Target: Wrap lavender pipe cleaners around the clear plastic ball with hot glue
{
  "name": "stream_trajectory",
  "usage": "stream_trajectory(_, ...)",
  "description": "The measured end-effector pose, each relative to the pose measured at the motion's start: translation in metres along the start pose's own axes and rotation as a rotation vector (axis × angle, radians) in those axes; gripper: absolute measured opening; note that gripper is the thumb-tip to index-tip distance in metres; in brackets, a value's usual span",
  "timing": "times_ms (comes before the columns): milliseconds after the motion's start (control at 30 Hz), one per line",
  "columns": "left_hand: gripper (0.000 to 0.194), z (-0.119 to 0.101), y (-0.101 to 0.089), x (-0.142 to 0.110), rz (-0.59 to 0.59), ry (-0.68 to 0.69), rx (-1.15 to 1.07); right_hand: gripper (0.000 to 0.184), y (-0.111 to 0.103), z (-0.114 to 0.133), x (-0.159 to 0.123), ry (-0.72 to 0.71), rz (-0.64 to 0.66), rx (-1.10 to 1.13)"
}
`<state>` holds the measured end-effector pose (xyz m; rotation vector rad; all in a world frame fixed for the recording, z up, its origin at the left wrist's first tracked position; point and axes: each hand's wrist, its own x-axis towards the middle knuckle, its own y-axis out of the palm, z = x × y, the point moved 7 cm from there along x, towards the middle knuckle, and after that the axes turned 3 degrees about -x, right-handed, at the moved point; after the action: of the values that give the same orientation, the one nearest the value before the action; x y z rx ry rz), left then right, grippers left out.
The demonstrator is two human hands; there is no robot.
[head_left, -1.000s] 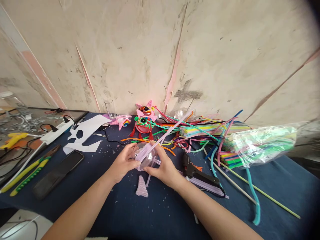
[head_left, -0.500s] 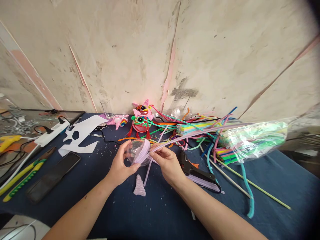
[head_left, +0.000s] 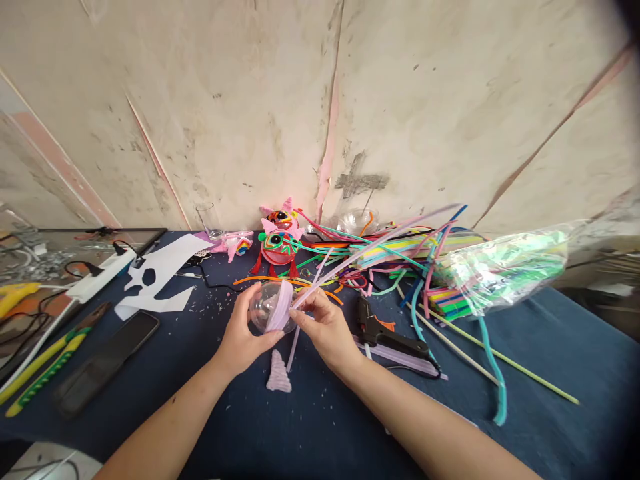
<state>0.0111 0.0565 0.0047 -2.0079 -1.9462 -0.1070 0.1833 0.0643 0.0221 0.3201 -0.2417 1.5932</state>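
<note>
My left hand [head_left: 244, 335] grips a clear plastic ball [head_left: 264, 308] partly wrapped in lilac pipe cleaner, just above the dark blue tablecloth [head_left: 325, 420]. My right hand [head_left: 326, 328] pinches a long lilac pipe cleaner [head_left: 370, 248] beside the ball; its free end rises up and right over the pile. A small lilac pipe-cleaner cone [head_left: 279, 373] lies on the cloth right below the hands.
A black glue gun [head_left: 387, 331] lies right of my right hand. Behind are several loose coloured pipe cleaners [head_left: 400, 257], a plastic bag of them [head_left: 505, 270], pipe-cleaner figures [head_left: 278, 241]. Left: black phone [head_left: 107, 363], pliers [head_left: 47, 363], white cutout [head_left: 163, 270], power strip [head_left: 97, 275].
The ball has been lifted and turned in my left hand. My right hand has moved in closer to it, and the long pipe cleaner's free end has swung up to the right.
</note>
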Motion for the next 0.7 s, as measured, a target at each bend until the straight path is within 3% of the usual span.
stream_trajectory(300,0.079,-0.0037,0.0005,-0.0012,-0.011,0.027,-0.009,0.014,0.0017,-0.0039,0.0007,0.085,0.01,0.041)
stream_trajectory(700,0.079,-0.004,0.002,-0.0017,0.001,0.017,-0.066,0.015,0.001,-0.0003,-0.0003,0.054,0.018,-0.018)
